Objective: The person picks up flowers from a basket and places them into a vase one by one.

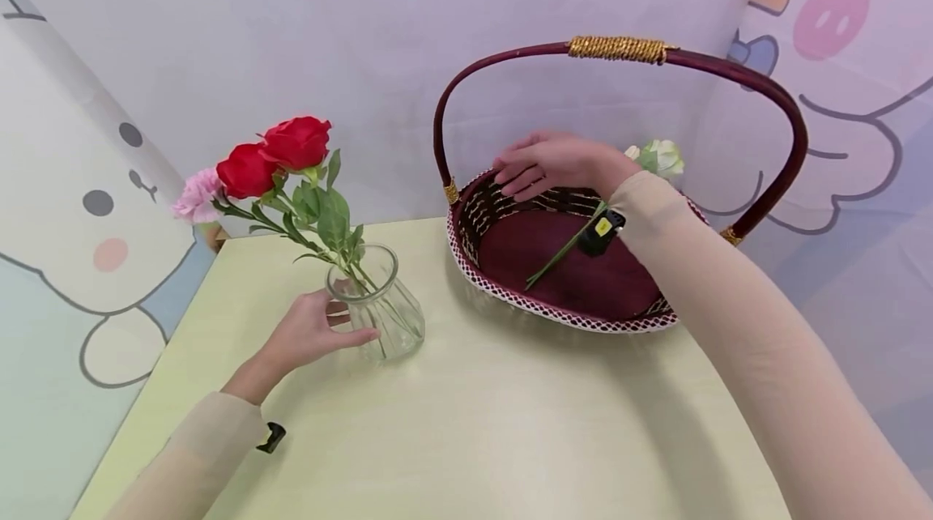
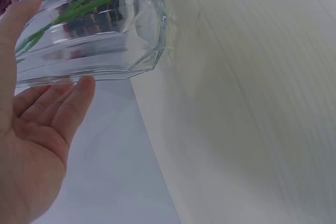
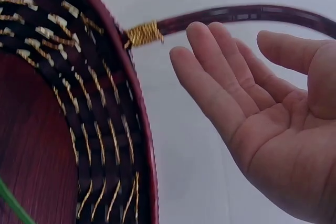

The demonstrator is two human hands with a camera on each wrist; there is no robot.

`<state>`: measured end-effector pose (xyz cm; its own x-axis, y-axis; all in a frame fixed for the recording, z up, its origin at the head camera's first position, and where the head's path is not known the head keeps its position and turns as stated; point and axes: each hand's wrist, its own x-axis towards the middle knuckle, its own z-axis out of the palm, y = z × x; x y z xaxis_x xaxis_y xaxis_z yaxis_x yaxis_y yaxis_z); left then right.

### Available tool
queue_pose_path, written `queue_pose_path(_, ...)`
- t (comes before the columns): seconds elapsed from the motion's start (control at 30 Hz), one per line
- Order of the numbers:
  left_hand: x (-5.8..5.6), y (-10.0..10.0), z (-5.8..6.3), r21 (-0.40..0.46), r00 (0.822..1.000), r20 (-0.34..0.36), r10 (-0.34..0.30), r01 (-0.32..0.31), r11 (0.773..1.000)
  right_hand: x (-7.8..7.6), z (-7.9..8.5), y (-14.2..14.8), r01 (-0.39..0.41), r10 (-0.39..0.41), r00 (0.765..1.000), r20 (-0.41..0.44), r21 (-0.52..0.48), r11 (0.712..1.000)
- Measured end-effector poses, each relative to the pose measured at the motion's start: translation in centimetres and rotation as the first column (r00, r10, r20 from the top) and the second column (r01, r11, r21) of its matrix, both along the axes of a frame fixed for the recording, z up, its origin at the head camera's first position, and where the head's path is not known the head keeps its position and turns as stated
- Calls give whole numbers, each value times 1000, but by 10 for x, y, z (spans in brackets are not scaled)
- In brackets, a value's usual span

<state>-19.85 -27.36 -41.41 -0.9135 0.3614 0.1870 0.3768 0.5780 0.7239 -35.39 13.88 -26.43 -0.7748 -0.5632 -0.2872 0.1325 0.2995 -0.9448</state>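
Note:
A clear glass vase (image 1: 397, 317) stands on the table, tilted in the head view. My left hand (image 1: 313, 334) grips its side, thumb in front and fingers behind; the left wrist view shows the hand (image 2: 42, 129) spanning the glass (image 2: 105, 35). Two red roses (image 1: 297, 142) and a pink carnation (image 1: 198, 196) lean left out of the vase. My right hand (image 1: 550, 164) hovers over the back left of a dark red basket (image 1: 561, 313), holding nothing, its fingers (image 3: 220, 72) fairly straight. A white flower (image 1: 662, 157) lies across the basket, partly hidden by the right sleeve.
The basket's tall arched handle (image 1: 496, 60), wrapped with gold cord (image 1: 619, 49), rises over the right forearm. Behind the pale table (image 1: 466, 439) hangs a light curtain (image 1: 350, 34) with cartoon animals. Each wrist carries a small black device (image 1: 601, 232).

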Motion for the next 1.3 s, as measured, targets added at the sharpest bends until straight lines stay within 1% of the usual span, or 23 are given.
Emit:
queue_pose_path(0.1,1,0,0,-7,1000,0,-2,2,1000,-3,-4,18,28,-28,1000,-2,30,999)
queue_pose_path(0.17,1,0,0,-6,1000,-7,-8,8,1000,-4,-8,30,71,-70,997,-13,38,997)
queue_pose_path(0.23,0,0,0,-5,1000,-9,-11,11,1000,-5,-13,42,155,-155,988,-14,13,988)
queue_pose_path(0.27,0,0,0,-1,1000,-11,-13,13,1000,-5,-16,48,208,-208,978,-6,-17,978)
queue_pose_path(0.3,-1,0,0,4,1000,-14,-15,15,1000,-5,-18,54,267,-267,964,13,-60,962)
queue_pose_path(0.33,0,0,-1,11,1000,-14,-14,14,1000,-5,-20,60,330,-327,944,46,-112,937)
queue_pose_path(0.37,0,-1,-1,10,1000,-15,-10,11,1000,-5,-22,65,390,-379,921,90,-170,905)
queue_pose_path(0.4,0,-1,-1,11,1000,-15,-9,9,1000,-5,-24,71,447,-426,894,137,-224,866)
queue_pose_path(0.47,0,-1,-1,7,1000,-19,-7,7,1000,-4,-28,82,550,-501,835,229,-306,777)
queue_pose_path(0.5,0,-1,-1,6,1000,-21,-8,8,1000,-3,-31,86,592,-530,806,264,-326,737)
queue_pose_path(0.53,0,0,-1,5,1000,-22,-9,9,1000,-2,-33,91,626,-556,779,289,-332,705)
queue_pose_path(0.6,0,0,-1,2,1000,-26,-13,13,1000,1,-39,97,684,-607,729,316,-322,654)
queue_pose_path(0.63,0,0,-2,-3,1000,-28,-12,12,1000,3,-42,99,708,-629,706,326,-312,634)
queue_pose_path(0.7,0,-1,-2,-3,1000,-26,-9,9,1000,6,-48,103,742,-660,670,340,-289,605)
queue_pose_path(0.73,0,-1,-3,-3,1000,-24,-7,7,1000,8,-51,104,755,-665,655,359,-287,589)
queue_pose_path(0.77,1,-1,-3,-4,1000,-23,-6,6,1000,10,-53,105,763,-660,645,385,-294,575)
queue_pose_path(0.9,2,-1,-3,8,1000,-13,-2,2,1000,17,-59,110,792,-610,607,510,-327,515)
queue_pose_path(0.97,2,0,-3,14,1000,-9,0,0,1000,20,-61,112,805,-579,586,567,-324,497)
queue_pose_path(1.0,2,0,-3,16,1000,-8,2,-1,1000,21,-62,113,815,-572,569,591,-315,485)
queue_pose_path(1.1,2,0,-3,14,1000,-10,3,-2,1000,23,-65,115,836,-550,531,645,-291,465)
queue_pose_path(1.13,2,0,-2,12,1000,-13,2,-2,1000,22,-66,116,846,-538,512,670,-285,450)
queue_pose_path(1.2,2,-1,-2,6,1000,-17,2,-2,1000,22,-69,120,870,-517,468,717,-272,411)
queue_pose_path(1.3,2,-1,-2,-8,1000,-19,5,-5,1000,20,-74,126,895,-479,416,773,-257,364)
